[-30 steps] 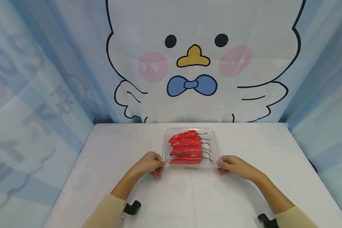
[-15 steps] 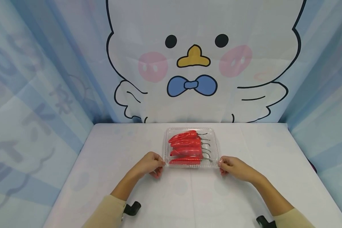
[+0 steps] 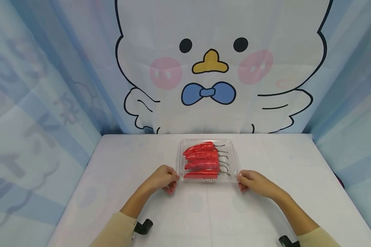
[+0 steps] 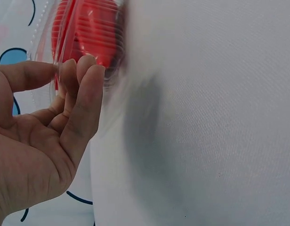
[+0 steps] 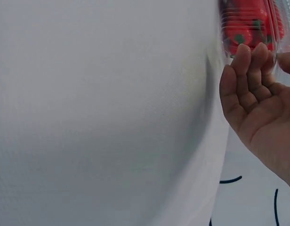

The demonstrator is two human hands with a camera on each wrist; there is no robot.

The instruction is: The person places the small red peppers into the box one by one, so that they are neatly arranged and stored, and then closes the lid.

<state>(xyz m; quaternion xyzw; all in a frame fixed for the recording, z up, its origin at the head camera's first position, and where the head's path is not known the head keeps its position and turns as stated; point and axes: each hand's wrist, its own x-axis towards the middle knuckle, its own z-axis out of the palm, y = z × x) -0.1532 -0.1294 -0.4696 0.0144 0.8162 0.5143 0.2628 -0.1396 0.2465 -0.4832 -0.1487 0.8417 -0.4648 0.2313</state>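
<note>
A clear plastic clamshell box [image 3: 234, 157] sits at the back middle of the table. Several red chili peppers [image 3: 202, 155] lie in it side by side, green stems pointing right. My left hand [image 3: 163, 178] pinches the rim at the box's near left corner between thumb and fingertips. At the near right corner my right hand [image 3: 256, 182] pinches the rim the same way. In the left wrist view the thumb and index finger of the left hand [image 4: 51, 113] meet at the plastic edge. The right wrist view has the right hand's fingers [image 5: 240, 57] just under the box rim.
The table [image 3: 210, 212] wears a white cloth. Behind it hangs a curtain [image 3: 210, 116] with a cartoon bird, and blue patterned curtains [image 3: 34, 120] close off both sides. A black wrist mount [image 3: 143, 226] juts from the left sleeve.
The right hand has shifted very slightly toward me at the box's corner. The box, the peppers and the left hand stay in place.
</note>
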